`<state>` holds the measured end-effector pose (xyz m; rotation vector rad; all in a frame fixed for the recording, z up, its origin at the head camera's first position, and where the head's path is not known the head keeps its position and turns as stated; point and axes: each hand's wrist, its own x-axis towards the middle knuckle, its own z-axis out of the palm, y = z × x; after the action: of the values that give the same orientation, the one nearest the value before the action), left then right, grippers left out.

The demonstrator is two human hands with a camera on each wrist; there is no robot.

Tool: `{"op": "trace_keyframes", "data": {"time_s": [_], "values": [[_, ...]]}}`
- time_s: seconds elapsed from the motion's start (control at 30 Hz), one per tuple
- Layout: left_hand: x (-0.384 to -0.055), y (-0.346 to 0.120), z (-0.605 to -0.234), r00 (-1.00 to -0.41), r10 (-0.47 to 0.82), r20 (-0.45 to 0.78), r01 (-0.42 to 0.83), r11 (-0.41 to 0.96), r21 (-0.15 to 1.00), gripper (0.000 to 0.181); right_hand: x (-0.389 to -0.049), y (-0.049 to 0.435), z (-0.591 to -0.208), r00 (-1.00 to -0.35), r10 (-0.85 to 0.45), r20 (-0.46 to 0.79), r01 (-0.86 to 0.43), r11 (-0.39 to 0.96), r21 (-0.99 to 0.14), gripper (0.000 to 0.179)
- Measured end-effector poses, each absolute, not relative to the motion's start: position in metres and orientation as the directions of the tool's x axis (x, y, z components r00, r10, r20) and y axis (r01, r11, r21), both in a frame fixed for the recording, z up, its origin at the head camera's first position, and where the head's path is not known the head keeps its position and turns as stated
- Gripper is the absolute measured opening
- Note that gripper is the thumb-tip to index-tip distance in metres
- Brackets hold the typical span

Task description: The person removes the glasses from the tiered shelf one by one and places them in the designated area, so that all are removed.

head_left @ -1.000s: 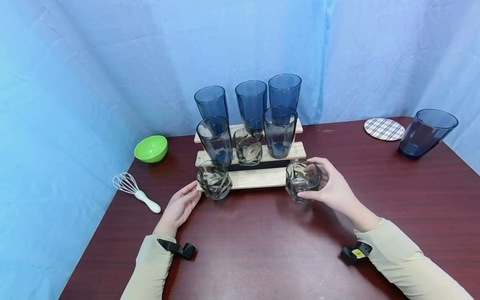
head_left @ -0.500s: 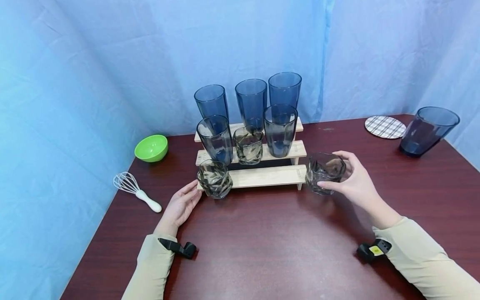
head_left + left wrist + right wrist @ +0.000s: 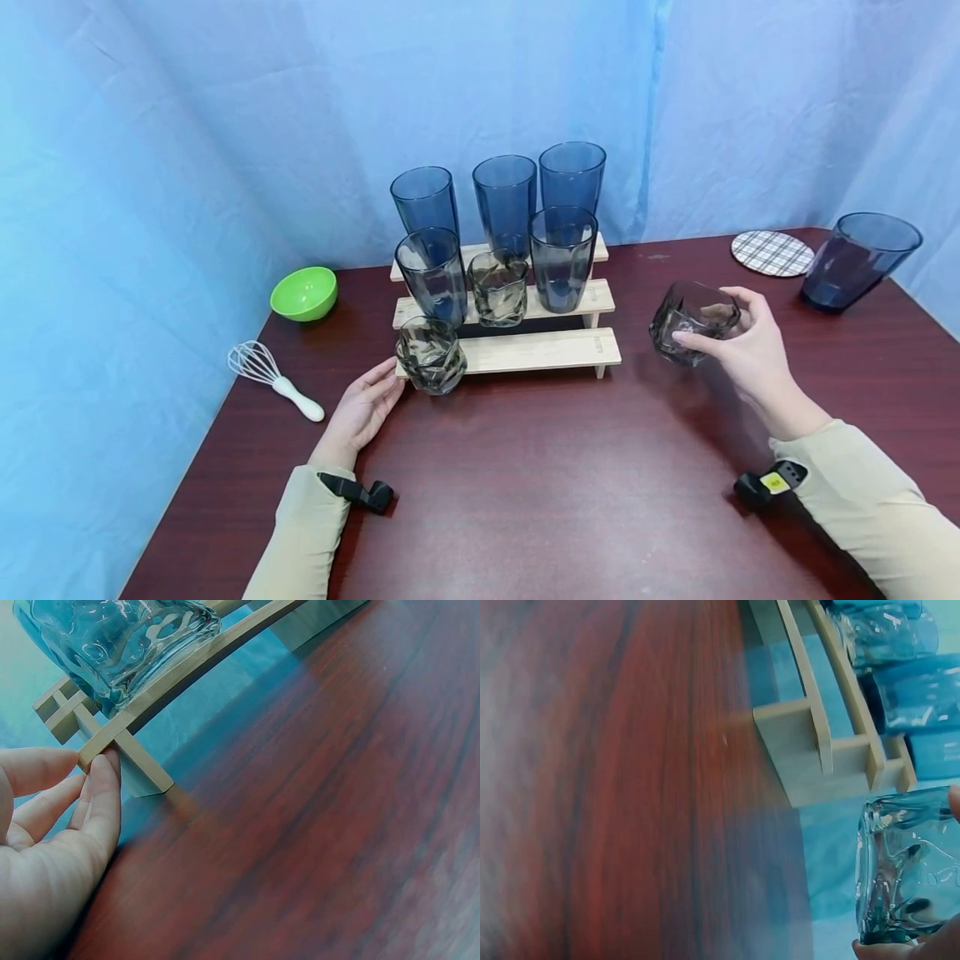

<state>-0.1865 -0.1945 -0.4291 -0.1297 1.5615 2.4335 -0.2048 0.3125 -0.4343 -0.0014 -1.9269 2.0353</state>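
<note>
My right hand (image 3: 757, 362) grips a short, wavy smoky glass (image 3: 692, 323) by its sides, up off the table to the right of the wooden tiered rack (image 3: 540, 350). In the right wrist view this wavy glass (image 3: 907, 862) is tilted between thumb and fingers. My left hand (image 3: 363, 412) pinches the left end of the rack's lowest step; the left wrist view shows thumb and fingertips on the step's corner (image 3: 101, 746). A second wavy glass (image 3: 431, 354) stands on that step beside the left hand. Another wavy glass (image 3: 498, 287) stands on the middle step.
Tall blue glasses (image 3: 562, 258) stand on the middle and top steps. At right are another blue glass (image 3: 855, 262) and a checked round coaster (image 3: 772, 253). A green bowl (image 3: 303, 294) and a white whisk (image 3: 277, 381) lie at left. Blue curtain (image 3: 465, 75) hangs behind.
My right hand has carried the wavy glass from the right end of the lowest step out to the right and slightly back, tilting it. The left hand has stayed at the rack's corner.
</note>
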Motion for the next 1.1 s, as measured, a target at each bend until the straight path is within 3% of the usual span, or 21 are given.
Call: {"op": "trace_keyframes", "data": {"time_s": [0.3,0.4,0.63,0.9,1.1], "values": [[-0.190,-0.197,-0.428,-0.959,0.152,-0.241,-0.283,-0.423,0.861,0.053,-0.210,0.326,-0.414,-0.910,0.353,0.219,-0.218,0.044,-0.975,0.082],[-0.189,-0.197,-0.428,-0.961,0.154,-0.231,-0.276,-0.423,0.863,0.053,-0.222,0.342,-0.425,-0.890,0.398,0.223,-0.213,0.069,-0.975,0.086],[-0.188,-0.196,-0.428,-0.958,0.165,-0.233,-0.281,-0.410,0.868,0.053,-0.228,0.352,-0.420,-0.855,0.487,0.177,-0.049,0.264,-0.963,0.087],[-0.188,-0.196,-0.428,-0.957,0.165,-0.238,-0.286,-0.407,0.867,0.053,-0.217,0.335,-0.381,-0.804,0.594,0.043,0.180,0.311,-0.933,0.089],[-0.188,-0.197,-0.431,-0.959,0.162,-0.235,-0.282,-0.412,0.867,0.052,-0.223,0.344,-0.383,-0.793,0.609,0.029,0.238,0.353,-0.905,0.093]]}}
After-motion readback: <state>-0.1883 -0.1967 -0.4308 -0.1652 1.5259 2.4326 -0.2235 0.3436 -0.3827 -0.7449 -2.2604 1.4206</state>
